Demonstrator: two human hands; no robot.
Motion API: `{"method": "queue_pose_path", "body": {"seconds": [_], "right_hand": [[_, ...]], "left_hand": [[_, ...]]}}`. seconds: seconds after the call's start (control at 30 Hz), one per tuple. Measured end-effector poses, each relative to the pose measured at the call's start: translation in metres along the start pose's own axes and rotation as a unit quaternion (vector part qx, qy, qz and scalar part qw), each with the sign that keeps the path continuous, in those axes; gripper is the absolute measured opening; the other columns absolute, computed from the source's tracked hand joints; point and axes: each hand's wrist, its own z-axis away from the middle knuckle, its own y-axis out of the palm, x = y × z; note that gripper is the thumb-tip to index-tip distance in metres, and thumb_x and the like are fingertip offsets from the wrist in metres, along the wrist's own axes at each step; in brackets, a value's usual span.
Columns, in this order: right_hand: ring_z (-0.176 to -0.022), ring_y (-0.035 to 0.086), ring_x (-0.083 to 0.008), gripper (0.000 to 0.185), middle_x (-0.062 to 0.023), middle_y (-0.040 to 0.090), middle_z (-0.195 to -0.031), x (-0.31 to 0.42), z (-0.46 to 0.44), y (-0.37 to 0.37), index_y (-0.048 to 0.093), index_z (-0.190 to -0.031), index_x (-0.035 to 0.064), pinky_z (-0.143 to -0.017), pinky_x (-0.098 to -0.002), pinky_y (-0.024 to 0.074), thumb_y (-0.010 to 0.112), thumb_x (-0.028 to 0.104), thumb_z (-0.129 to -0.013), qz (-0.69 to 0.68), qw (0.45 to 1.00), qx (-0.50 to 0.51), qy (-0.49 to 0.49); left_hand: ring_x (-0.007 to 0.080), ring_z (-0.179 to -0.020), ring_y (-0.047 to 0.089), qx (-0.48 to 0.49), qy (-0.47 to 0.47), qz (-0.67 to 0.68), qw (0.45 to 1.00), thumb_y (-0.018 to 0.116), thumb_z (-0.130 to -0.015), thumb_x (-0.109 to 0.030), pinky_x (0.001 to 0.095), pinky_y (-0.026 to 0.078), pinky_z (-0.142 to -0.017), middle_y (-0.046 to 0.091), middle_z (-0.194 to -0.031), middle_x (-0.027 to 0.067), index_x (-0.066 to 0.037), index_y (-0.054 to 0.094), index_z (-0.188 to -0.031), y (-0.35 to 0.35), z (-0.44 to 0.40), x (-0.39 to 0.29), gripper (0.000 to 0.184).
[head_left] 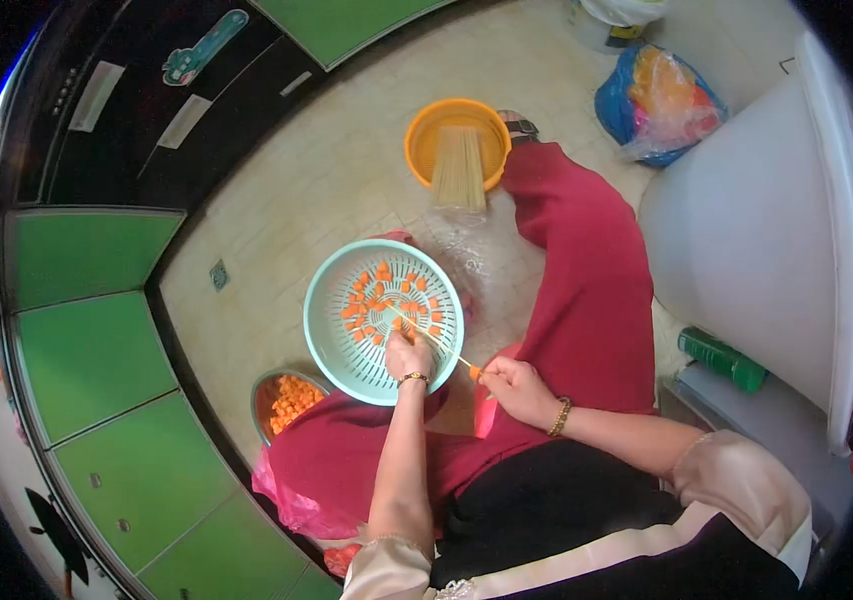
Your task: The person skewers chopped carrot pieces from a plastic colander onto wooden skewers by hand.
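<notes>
A pale mint-green colander (319,340) with scattered orange carrot cubes (410,308) sits in front of me. Inside it, near its lower rim, my left hand (408,357) has its fingers curled closed around a few carrot pieces. My right hand (519,390), right of the colander, grips the end of a thin wooden skewer (447,350). The skewer slants up and left over the colander, passing just beside my left fingers. One orange piece (475,373) is on the skewer close to my right fingers.
A metal bowl (261,400) of carrot cubes stands lower left of the colander. Beyond, an orange basin (417,150) holds a bundle of skewers (460,165) in plastic wrap. Green cabinets (97,350) line the left; a large white tub (747,230) stands right.
</notes>
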Motion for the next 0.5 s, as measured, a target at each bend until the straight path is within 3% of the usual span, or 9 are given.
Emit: {"method": "queue_pose_path", "body": {"seconds": [0.03, 0.13, 0.17, 0.27, 0.5], "right_hand": [[-0.053, 0.042, -0.0036, 0.014, 0.0021, 0.048, -0.056, 0.002, 0.0, 0.0, 0.051, -0.072, 0.0, -0.045, -0.023, 0.0353, 0.049, 0.012, -0.079, 0.001, 1.0, 0.0, 0.003], [-0.052, 0.041, -0.0035, 0.013, 0.0023, 0.047, -0.056, 0.002, 0.0, -0.001, 0.05, -0.071, 0.0003, -0.044, -0.0229, 0.0345, 0.049, 0.011, -0.079, 0.001, 1.0, 0.002, 0.005], [-0.052, 0.041, -0.0035, 0.013, 0.0021, 0.047, -0.056, 0.001, 0.0, -0.001, 0.05, -0.071, 0.0003, -0.043, -0.023, 0.0344, 0.049, 0.011, -0.078, 0.0, 1.0, 0.003, 0.005], [-0.05, 0.042, -0.0042, 0.012, 0.0008, 0.048, -0.055, 0.002, 0.003, 0.0, 0.05, -0.071, 0.0, -0.042, -0.0238, 0.0344, 0.049, 0.01, -0.077, 0.022, 1.0, 0.005, -0.012], [-0.048, 0.045, -0.0066, 0.012, -0.0034, 0.052, -0.054, 0.003, 0.007, -0.001, 0.051, -0.071, 0.0005, -0.042, -0.0262, 0.0357, 0.05, 0.011, -0.076, 0.083, 0.996, 0.034, -0.009]], "left_hand": [[0.0292, -0.064, 0.058, -0.038, 0.045, -0.013, 0.998, 0.062, -0.068, -0.025, 0.0371, 0.045, -0.057, 0.059, -0.072, 0.018, 0.001, 0.056, -0.077, -0.001, 0.001, 0.001, 0.029], [0.0207, -0.051, 0.056, 0.056, -0.081, 0.241, 0.966, 0.057, -0.074, -0.016, 0.0305, 0.045, -0.044, 0.058, -0.065, 0.0125, 0.002, 0.052, -0.075, -0.011, -0.002, 0.004, 0.019], [0.0137, -0.045, 0.053, 0.032, 0.0, 0.318, 0.947, 0.052, -0.078, -0.009, 0.0243, 0.043, -0.037, 0.055, -0.062, 0.008, 0.001, 0.049, -0.076, 0.027, -0.025, 0.052, 0.011], [0.015, -0.046, 0.053, 0.151, -0.093, 0.525, 0.833, 0.052, -0.079, -0.009, 0.0252, 0.044, -0.04, 0.054, -0.061, 0.0077, 0.0, 0.047, -0.079, -0.015, -0.008, 0.027, 0.009], [0.0165, -0.052, 0.055, 0.106, -0.069, 0.57, 0.812, 0.048, -0.08, -0.005, 0.028, 0.051, -0.047, 0.053, -0.077, 0.01, 0.004, 0.047, -0.093, -0.02, -0.012, 0.04, 0.015]]}}
